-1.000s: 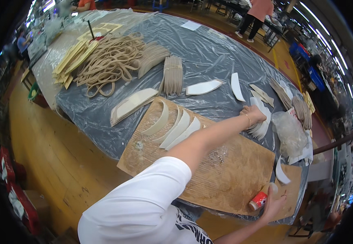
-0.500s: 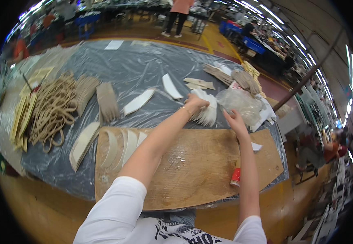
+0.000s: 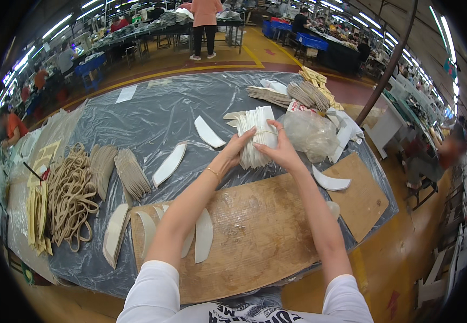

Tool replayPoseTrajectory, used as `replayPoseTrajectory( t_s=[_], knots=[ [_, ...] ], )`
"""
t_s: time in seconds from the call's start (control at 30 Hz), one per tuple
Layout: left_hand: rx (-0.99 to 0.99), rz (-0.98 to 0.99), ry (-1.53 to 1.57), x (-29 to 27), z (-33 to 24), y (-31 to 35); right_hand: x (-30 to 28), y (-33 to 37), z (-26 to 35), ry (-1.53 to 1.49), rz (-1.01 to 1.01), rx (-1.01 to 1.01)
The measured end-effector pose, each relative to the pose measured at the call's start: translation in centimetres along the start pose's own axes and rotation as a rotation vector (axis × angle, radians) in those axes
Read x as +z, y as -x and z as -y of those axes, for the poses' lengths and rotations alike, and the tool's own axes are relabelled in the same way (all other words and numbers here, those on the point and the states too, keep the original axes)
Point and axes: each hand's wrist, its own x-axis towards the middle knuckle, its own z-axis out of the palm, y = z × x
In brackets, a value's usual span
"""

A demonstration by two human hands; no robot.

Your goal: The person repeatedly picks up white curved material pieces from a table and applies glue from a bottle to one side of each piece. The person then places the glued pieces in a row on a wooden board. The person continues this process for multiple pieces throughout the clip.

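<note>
A thick stack of white curved fabric-like pieces point(image 3: 257, 119) stands on edge beyond the brown board, with what looks like a thin band around it. My left hand point(image 3: 239, 146) grips its left side, thumb on the near face. On the opposite side my right hand point(image 3: 280, 151) closes round the stack, fingers partly hidden behind it. Just left lie two single white curved pieces, one point(image 3: 208, 132) close by and another point(image 3: 169, 164) farther off. A crumpled clear plastic bag point(image 3: 310, 133) sits right of my right hand.
The brown board point(image 3: 255, 231) bears several pale curved pieces point(image 3: 204, 237) at its left. Beige looped strips point(image 3: 71, 194) and bundled tan pieces point(image 3: 132, 175) lie farther left. Another white curved piece point(image 3: 332, 182) rests right of my right forearm. Tan bundles point(image 3: 307, 96) lie at the back right.
My right hand has moved from beside the plastic bag onto the stack. My left hand has shifted to the stack's left side, and the stack now stands more upright. The view has shifted.
</note>
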Motion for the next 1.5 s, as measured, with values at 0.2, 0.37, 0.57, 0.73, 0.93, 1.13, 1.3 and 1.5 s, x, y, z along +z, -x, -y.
replayPoseTrajectory(
  t_s=[0.2,0.37,0.57,0.73,0.93,1.13,1.3,1.5],
  knots=[
    [-0.020,0.043,-0.233,0.2,-2.7,2.7,0.7,0.8,2.0,0.099,-0.006,0.076],
    [-0.004,-0.024,-0.457,-0.8,-4.8,4.5,-2.0,3.6,4.5,-0.055,0.368,0.361],
    [-0.105,-0.118,-0.328,-1.3,-3.8,4.9,-0.5,4.5,3.3,-0.059,0.386,0.351],
    [-0.281,-0.027,0.019,0.2,-1.1,5.0,1.2,4.4,1.2,-0.252,0.225,0.283],
    [-0.151,-0.012,-0.291,1.1,-0.9,4.5,0.9,5.2,0.8,-0.290,0.196,0.164],
    [-0.054,0.021,-0.531,0.6,-3.1,4.8,-2.3,5.3,2.6,-0.165,0.350,0.196],
    [0.077,-0.178,-0.775,0.3,-0.8,4.8,-1.0,5.4,2.7,-0.210,0.278,0.276],
    [-0.020,-0.398,-0.770,-0.1,1.2,3.0,0.3,5.5,2.9,-0.270,0.290,0.328]
  ],
)
